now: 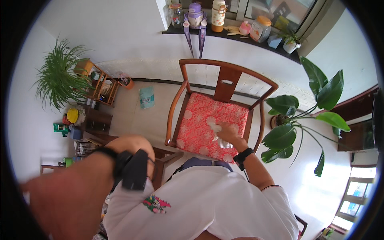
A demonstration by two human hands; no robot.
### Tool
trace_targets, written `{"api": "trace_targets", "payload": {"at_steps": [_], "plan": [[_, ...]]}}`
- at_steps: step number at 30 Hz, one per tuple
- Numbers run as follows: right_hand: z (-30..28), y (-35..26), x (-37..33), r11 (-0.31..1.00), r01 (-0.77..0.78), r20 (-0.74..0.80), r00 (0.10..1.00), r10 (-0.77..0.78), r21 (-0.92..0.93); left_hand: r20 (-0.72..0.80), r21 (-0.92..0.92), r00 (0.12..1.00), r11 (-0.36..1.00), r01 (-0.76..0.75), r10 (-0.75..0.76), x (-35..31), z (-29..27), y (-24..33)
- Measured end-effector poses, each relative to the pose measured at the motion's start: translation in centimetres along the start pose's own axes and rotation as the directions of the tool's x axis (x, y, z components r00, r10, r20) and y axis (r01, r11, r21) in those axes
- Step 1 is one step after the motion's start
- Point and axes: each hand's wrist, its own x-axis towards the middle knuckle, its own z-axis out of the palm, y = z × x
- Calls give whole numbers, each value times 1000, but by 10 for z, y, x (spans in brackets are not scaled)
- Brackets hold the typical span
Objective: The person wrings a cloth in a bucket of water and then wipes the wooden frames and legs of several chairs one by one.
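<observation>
A wooden armchair [228, 82] with a slotted back splat stands in front of me, its seat cushion [196, 116] covered in red and pale floral fabric. Over the right half of the cushion is my right hand [229, 134], closed on a crumpled white cloth [225, 144]. Parts of the cloth stick out on both sides of the fingers, and it appears to touch the seat. My left arm is bent and raised close to the camera, with a black strapped device [134, 170] on it. My left hand [44, 204] is a blur at the lower left, its fingers unreadable.
A large leafy plant [284, 136] reaches toward the chair's right arm. Bottles and jars [260, 30] line the dark windowsill [236, 38] behind. On the floor at left lie a teal packet [147, 98] and an orange pot [126, 83], near a wooden shelf [105, 90].
</observation>
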Motion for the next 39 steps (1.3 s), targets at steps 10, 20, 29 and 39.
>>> {"api": "trace_targets", "payload": {"at_steps": [10,20,29,39], "plan": [[-53,-35,21,479,187,-305,935,183,858,313,670,-261,17,743,-913,-375,-69,-85],[-85,-19,23,583,148,-365,890,275,799,435,363,-581,-457,812,-688,-440,-44,-48],[-91,40,17,430,380,-550,731,404,819,389,-402,-537,-662,633,-749,-423,-33,-78],[-78,26,31,596,282,-461,871,170,752,631,-185,-669,-913,363,-394,-433,-3,-68]]}}
